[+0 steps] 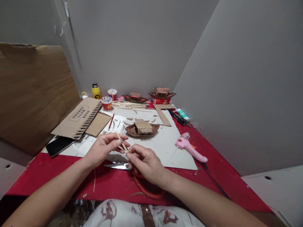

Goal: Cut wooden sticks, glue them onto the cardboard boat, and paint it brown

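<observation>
A short, flat wooden stick [122, 142] slants between my two hands. My left hand [105, 146] pinches its upper part between thumb and fingers. Its lower end sits in the pinch of my right hand [145, 162]. Under my right hand lie scissors [119, 165], their blades pointing left and their orange handles [151, 193] partly covered. Just beyond my hands a small brown model boat [142, 128] rests on a white board [163, 148], with a cardboard cabin on its middle.
A pink glue gun [190, 147] lies at the right on the red tablecloth [208, 176]. Cardboard pieces [77, 116] and a black phone [60, 146] are at the left. Behind are wooden sticks [132, 105], paper cups [106, 103], a yellow bottle [96, 91] and two model boats [162, 92].
</observation>
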Action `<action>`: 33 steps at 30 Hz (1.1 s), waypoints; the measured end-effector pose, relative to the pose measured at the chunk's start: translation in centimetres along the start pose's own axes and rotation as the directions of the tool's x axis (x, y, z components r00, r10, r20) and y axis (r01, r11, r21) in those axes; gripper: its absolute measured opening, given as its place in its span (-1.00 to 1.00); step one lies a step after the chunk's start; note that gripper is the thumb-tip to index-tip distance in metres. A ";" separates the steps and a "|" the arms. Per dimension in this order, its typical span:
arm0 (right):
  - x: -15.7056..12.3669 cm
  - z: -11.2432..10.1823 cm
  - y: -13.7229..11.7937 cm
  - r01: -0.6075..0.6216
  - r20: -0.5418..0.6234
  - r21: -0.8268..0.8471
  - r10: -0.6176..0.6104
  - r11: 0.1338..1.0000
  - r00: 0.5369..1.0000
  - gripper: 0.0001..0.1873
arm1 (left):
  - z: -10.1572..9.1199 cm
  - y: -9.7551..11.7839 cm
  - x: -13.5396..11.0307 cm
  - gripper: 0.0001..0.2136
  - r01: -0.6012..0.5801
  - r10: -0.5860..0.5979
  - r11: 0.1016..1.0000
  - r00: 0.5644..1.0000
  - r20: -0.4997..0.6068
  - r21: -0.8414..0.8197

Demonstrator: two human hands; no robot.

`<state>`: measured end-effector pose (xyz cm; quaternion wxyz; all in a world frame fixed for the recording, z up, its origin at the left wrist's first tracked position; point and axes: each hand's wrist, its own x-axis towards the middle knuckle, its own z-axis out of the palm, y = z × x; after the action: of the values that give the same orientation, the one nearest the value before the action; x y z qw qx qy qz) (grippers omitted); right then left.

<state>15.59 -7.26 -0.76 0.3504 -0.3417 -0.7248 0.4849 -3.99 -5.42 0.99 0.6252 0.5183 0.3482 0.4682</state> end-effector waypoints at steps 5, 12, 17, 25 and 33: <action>-0.6 -1.6 -0.7 0.034 0.061 -0.189 -0.022 0.981 0.998 -0.76 | -0.2 0.0 0.3 -0.78 0.025 -0.025 1.000 0.999 -0.020 -0.017; -4.1 -4.2 -0.4 0.107 0.232 -0.797 0.138 0.594 0.963 -0.84 | -0.4 0.2 0.8 -0.73 0.101 -0.105 0.992 0.993 -0.053 -0.075; -4.8 -4.7 -0.6 0.109 0.257 -0.820 0.192 0.562 0.947 -0.58 | -0.3 0.1 0.9 -0.70 0.098 -0.110 0.984 0.991 -0.075 -0.145; -4.5 -4.0 -0.9 0.094 0.242 -0.873 0.259 0.478 0.935 -0.57 | -0.2 0.9 0.8 -0.73 0.114 -0.129 0.967 0.990 -0.051 -0.228; -3.8 -3.6 0.2 0.050 0.226 -0.859 0.290 0.509 0.930 -0.61 | -0.6 0.4 0.8 -0.72 0.083 -0.090 0.962 0.996 -0.016 -0.259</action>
<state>20.60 -8.74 -0.55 -0.0290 -0.4297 -0.8914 0.1411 -4.37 -4.42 1.24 0.7024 0.4102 0.3153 0.4889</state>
